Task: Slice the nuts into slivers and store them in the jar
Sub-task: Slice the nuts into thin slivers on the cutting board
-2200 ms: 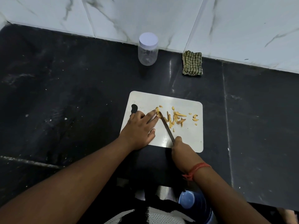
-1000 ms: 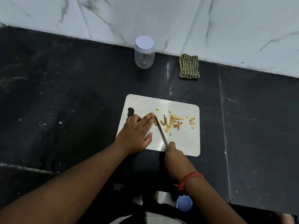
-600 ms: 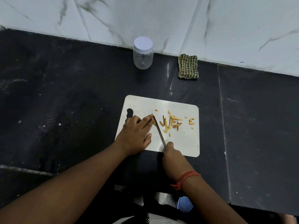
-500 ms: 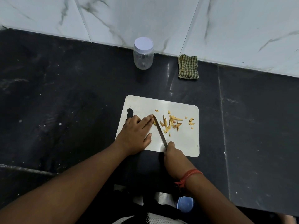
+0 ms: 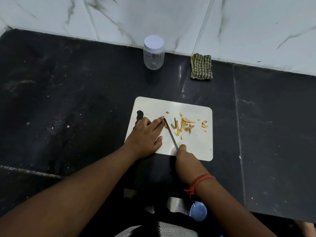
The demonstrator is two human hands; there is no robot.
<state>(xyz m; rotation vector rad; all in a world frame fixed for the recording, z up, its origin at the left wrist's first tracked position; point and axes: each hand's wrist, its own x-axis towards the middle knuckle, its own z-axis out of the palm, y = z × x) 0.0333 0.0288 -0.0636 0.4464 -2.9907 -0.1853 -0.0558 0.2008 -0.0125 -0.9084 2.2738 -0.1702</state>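
Now right hand (image 5: pixel 183 158) gripping knife (image 5: pixel 171 135), blade angling toward nut (image 5: pixel 165 124); left hand (image 5: pixel 145 135) pinning nut on board (image 5: pixel 196 144) with near-straight fingers. Best keeping fingertips behind edge, cutting thin. Counting: one jar (image 5: pixel 153 53), lid on, standing at wall; slivers (image 5: pixel 183 124) roughly a dozen, lying right of blade; one cloth (image 5: pixel 201 66).

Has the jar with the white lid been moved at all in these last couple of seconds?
No. The jar stands by the wall, left of the checked cloth with the same gap as before; only the camera shifted.
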